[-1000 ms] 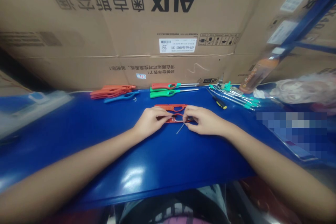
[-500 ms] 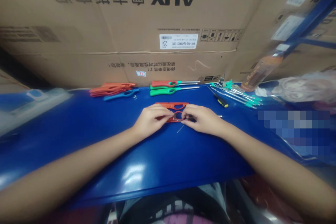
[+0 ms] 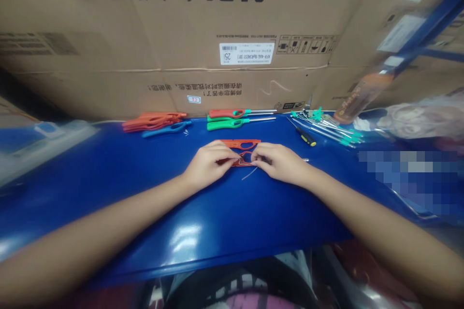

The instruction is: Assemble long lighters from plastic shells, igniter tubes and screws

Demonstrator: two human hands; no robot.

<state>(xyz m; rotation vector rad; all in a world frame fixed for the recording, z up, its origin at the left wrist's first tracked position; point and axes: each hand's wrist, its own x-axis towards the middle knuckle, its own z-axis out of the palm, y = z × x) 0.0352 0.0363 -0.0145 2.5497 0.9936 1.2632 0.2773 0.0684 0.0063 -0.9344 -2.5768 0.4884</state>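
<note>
Red lighter shell | my left hand gripping it | my right hand pinching thin wire | blue surface beneath

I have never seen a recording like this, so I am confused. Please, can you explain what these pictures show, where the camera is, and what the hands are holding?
These are a person's own bare hands, filmed by one camera worn on the head, which looks forward and down. The left hand and right hand hold a flat red frame, probably plastic, and a thin wire sticks out below the fingers. On the blue table lie more red pieces, a green handle and a screwdriver. A large cardboard box stands behind the table.
</note>
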